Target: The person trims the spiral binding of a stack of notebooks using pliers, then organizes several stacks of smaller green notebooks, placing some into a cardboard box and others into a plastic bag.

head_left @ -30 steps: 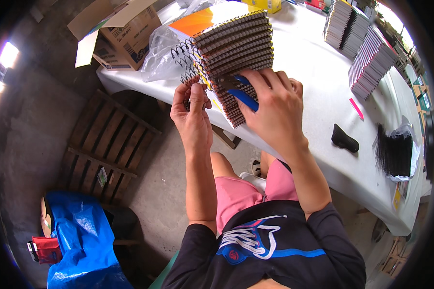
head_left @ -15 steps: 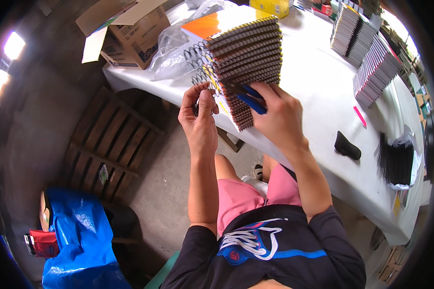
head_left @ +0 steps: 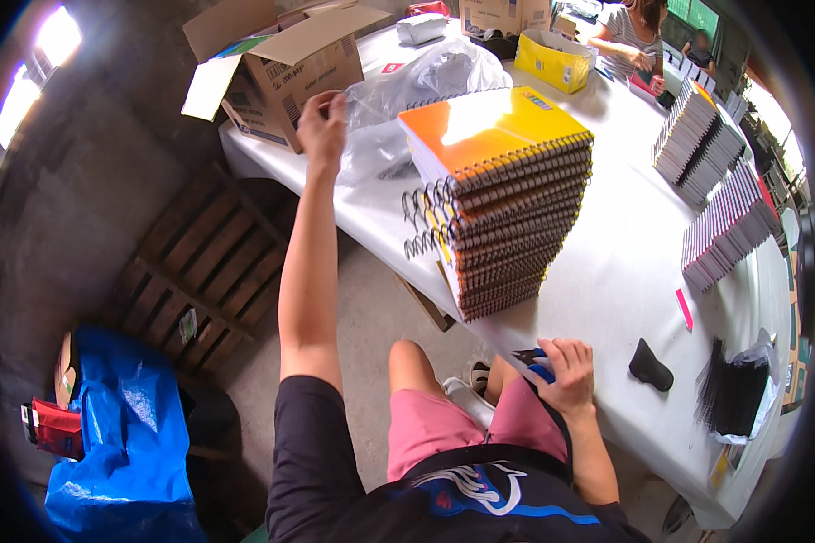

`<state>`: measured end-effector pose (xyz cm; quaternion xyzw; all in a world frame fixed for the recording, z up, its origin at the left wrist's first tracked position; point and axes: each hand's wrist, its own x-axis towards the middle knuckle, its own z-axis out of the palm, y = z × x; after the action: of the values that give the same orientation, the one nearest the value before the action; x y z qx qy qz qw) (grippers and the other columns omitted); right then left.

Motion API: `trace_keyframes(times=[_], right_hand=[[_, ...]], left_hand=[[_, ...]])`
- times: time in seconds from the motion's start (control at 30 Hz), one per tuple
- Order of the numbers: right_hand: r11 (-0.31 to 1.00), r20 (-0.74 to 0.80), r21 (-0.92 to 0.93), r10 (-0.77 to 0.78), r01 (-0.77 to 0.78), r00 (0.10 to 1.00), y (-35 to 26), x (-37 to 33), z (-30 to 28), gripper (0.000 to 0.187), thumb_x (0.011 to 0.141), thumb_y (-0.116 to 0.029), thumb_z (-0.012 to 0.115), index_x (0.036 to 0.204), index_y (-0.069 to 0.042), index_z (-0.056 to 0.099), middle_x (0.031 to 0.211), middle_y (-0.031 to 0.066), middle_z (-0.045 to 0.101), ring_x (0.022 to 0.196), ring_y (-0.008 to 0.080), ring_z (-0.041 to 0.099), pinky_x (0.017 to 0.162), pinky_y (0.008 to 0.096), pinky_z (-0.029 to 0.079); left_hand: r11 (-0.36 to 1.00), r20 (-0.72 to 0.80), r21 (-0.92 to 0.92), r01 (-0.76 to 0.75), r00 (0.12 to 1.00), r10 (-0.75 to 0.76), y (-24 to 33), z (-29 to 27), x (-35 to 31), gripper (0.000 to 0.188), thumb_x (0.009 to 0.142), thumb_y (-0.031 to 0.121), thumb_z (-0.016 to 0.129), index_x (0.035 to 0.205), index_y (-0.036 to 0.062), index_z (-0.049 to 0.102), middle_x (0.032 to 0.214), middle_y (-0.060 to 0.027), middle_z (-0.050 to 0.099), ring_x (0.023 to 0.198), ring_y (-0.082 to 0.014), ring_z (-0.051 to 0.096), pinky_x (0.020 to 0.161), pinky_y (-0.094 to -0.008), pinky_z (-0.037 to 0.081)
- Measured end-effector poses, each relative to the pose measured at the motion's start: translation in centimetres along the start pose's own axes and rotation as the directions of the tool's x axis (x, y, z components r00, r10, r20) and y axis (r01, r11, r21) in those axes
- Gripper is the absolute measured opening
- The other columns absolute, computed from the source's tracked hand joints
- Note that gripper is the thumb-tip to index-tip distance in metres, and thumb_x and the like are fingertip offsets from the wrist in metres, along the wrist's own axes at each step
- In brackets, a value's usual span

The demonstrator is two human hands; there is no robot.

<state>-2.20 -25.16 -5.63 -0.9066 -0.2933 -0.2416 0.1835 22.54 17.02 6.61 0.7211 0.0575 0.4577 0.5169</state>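
Blown-out windows point(head_left: 59, 38) at left, glare on notebook cover point(head_left: 493, 127), dark vignetting

On the near right part of the long white-covered table point(head_left: 625, 317) lie a narrow bright-pink strip point(head_left: 685, 310) and a black, rounded, wedge-shaped object point(head_left: 650, 365). Toward the table's far side sit an open-topped yellow carton point(head_left: 552, 61) and a crumpled silver-grey packet point(head_left: 422, 29), and a person in a striped top point(head_left: 623, 60) is at its far edge. Left of the table is a dark brown slatted wooden pallet point(head_left: 199, 301); farther left, well apart from it, are a glossy blue plastic sheet point(head_left: 127, 443) and a small red pouch point(head_left: 59, 428)
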Motion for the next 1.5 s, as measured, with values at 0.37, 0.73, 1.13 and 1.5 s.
trace_keyframes(times=[0.37,0.73,1.13,1.5], right_hand=[[0.965,-0.003,-0.263,0.010,-0.011,1.000,-0.3,0.3,1.1,0.044,0.062,-0.023,0.072,0.103,-0.009,0.061,0.094,0.0069,0.054,0.088,0.0253,0.054,0.080,0.0409,0.040],[0.968,0.010,-0.251,0.021,-0.018,1.000,-0.9,0.3,0.8,0.043,0.067,-0.026,0.074,0.107,-0.015,0.062,0.096,0.0034,0.054,0.091,0.0200,0.054,0.083,0.0409,0.038],[0.967,-0.229,0.253,0.076,-0.017,0.970,-2.7,4.1,-2.8,0.052,0.063,-0.012,0.078,0.112,-0.008,0.061,0.098,0.0071,0.058,0.091,0.0257,0.054,0.083,0.0382,0.038],[0.950,-0.286,0.310,0.125,-0.031,0.950,-7.5,8.7,-5.7,0.047,0.068,-0.015,0.076,0.113,-0.013,0.061,0.100,0.0056,0.060,0.093,0.0247,0.055,0.083,0.0378,0.037]], left_hand=[[0.790,0.711,0.536,-0.298,0.665,-0.231,-8.1,9.2,-2.2,0.028,0.083,0.028,0.068,0.102,0.0078,0.070,0.093,-0.0123,0.070,0.087,-0.0197,0.066,0.078,-0.0318,0.049],[0.995,0.506,-0.032,0.090,0.860,-0.062,4.4,0.5,-1.6,0.039,0.087,0.038,0.063,0.107,0.0049,0.069,0.092,-0.0070,0.068,0.087,-0.0189,0.062,0.079,-0.0318,0.047],[0.861,0.214,-0.506,0.036,0.973,0.084,15.7,-4.5,-20.3,0.032,0.086,0.007,0.068,0.113,-0.0053,0.056,0.102,-0.0087,0.063,0.088,-0.0114,0.059,0.076,-0.0258,0.048],[0.783,0.233,-0.595,0.183,0.971,-0.050,16.1,-4.0,-20.0,0.017,0.092,0.013,0.061,0.098,-0.0028,0.060,0.082,-0.0045,0.062,0.066,-0.0088,0.054,0.061,-0.0238,0.045]])
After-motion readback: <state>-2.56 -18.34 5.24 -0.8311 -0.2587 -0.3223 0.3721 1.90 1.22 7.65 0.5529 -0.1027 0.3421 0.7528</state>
